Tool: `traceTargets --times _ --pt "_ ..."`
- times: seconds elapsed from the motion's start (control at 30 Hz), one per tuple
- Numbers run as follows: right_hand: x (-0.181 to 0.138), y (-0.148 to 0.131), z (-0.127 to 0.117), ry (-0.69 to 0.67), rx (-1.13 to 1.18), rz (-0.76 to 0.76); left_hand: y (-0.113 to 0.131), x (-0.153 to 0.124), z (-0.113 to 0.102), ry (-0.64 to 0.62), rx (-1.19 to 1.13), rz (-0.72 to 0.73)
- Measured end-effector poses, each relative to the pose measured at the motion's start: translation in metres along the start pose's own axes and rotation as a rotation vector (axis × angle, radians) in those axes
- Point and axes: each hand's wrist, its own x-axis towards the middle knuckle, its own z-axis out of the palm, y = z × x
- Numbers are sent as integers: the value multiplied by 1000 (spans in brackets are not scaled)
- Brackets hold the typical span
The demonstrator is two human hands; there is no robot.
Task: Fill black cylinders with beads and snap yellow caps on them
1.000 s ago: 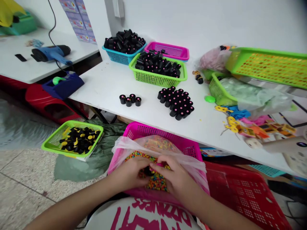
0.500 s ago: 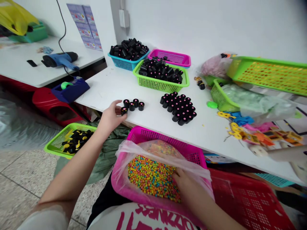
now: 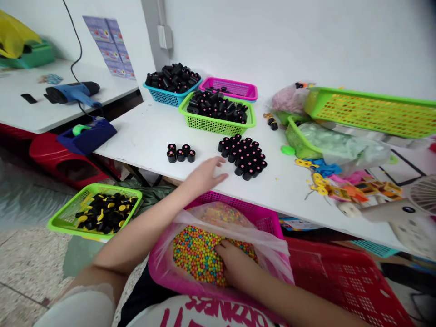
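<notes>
My left hand [image 3: 208, 175] is open and empty, with thumb and fingers apart, just left of a cluster of short black cylinders [image 3: 243, 156] with pink dots on top. Further left stands a small separate group of black cylinders [image 3: 180, 155] on the white table. My right hand [image 3: 233, 260] has its fingers curled into many-coloured beads [image 3: 194, 254]; the fingertips are partly hidden among them. The beads lie in a clear plastic bag [image 3: 272, 252] inside a pink basket [image 3: 160, 277] at my lap.
Behind stand a blue basket [image 3: 166, 96] and a green basket [image 3: 218, 125] of black cylinders. A lower green basket [image 3: 54, 220] holds black-and-yellow pieces. A heat gun [image 3: 76, 93] lies on the left table. Right are a small fan [image 3: 405, 209] and a red crate [image 3: 340, 277].
My left hand has let go of a black cylinder beside the small group and moved right toward the larger cluster. My right hand has shifted left through the beads.
</notes>
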Motion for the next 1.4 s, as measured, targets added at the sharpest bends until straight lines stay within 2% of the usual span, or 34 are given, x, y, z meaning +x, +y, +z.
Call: traceTargets --times 0.1,0.17,0.23,0.3,0.4,0.5,0.57,0.63,0.7,0.8,0.87,1.0,1.17,1.23,1.3,1.4 --pt "-4 -3 -5 3 69 -39 20 25 40 -68 -16 -6" --pt "-7 -5 -7 6 115 -64 23 38 54 -63 -7 -38" --pt "-10 -5 -9 6 161 -84 23 45 55 -65 -6 -61" --pt "-13 -4 -13 9 201 -96 25 40 45 -86 -20 -56" --pt "-21 -2 -24 44 298 -92 34 10 16 -151 -73 -12" --pt "-32 0 -37 127 416 -78 44 -42 -16 -268 -230 -30" --pt "-38 -1 -43 180 453 -85 48 -81 -28 -408 -286 -75" --pt "-42 -2 -46 231 460 -119 48 -116 -29 -487 -246 -112" --pt "-42 -5 -47 287 443 -174 45 -143 -22 -526 -202 -160" --pt "-38 -12 -44 317 353 -276 42 -165 -6 -547 -184 -227" --pt "-36 -16 -41 325 259 -320 42 -169 0 -535 -184 -242" --pt "-35 -22 -37 350 121 -301 42 -168 2 -488 -232 -225" --pt "-44 -15 -43 388 95 -298 44 -168 0 -427 -252 -202" --pt "-49 -7 -47 378 97 -257 44 -166 -7 -361 -273 -193" --pt "-53 4 -47 283 60 -141 41 -159 -21 -249 -267 -211" --pt "-52 18 -40 46 -96 119 22 -133 -50 -6 -104 -270"
